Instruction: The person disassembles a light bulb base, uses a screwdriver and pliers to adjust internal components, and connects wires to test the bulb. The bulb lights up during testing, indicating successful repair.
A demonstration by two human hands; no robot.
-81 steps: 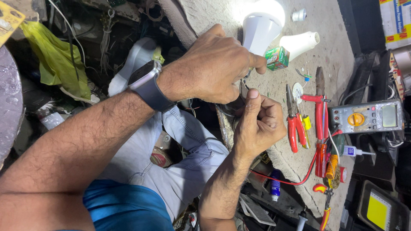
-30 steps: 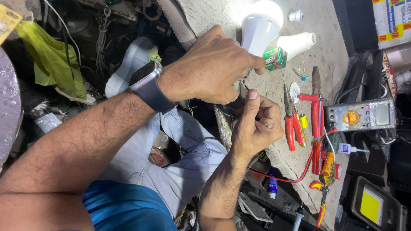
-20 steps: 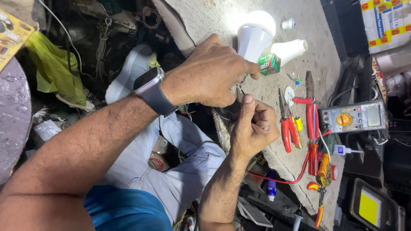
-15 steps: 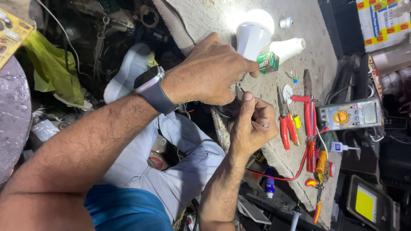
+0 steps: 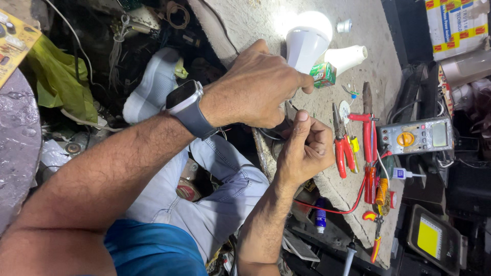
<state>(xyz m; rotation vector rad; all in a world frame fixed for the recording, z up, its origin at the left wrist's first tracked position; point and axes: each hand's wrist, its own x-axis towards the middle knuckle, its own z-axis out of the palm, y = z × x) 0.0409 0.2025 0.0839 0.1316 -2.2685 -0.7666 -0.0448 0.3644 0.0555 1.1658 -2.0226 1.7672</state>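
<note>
Looking down from the head camera, the left hand (image 5: 255, 87) comes in from the upper left with a dark smartwatch (image 5: 186, 107) on its wrist, and its fingertips are pinched narrow on the neck of the lit white bulb (image 5: 307, 41), right where the bulb tapers toward its base. The bulb's long axis runs from those fingertips up and away, glowing dome at the far end, neck at the near end, so the left hand is plainly the nearer one to it. Below, the right hand (image 5: 307, 151) is curled in a loose fist, thumb up and pressed toward the underside of the left hand; its fingers are closed on something small and dark, perhaps a wire or a base part, but I cannot tell what, because the left palm covers the spot where the two hands meet. Just beyond the left fingertips lies a small green box (image 5: 323, 74), touching or nearly touching the bulb, and past that a second white bulb shell (image 5: 347, 57) on its side. To the right of the right knuckles lie red-handled pliers (image 5: 341, 143), more red-handled tools (image 5: 368, 148), and further out a multimeter (image 5: 415, 136) with an orange dial. All of it rests on the rough stone worktop (image 5: 245, 20). The bulb's base and any contacts stay hidden under the left hand.
</note>
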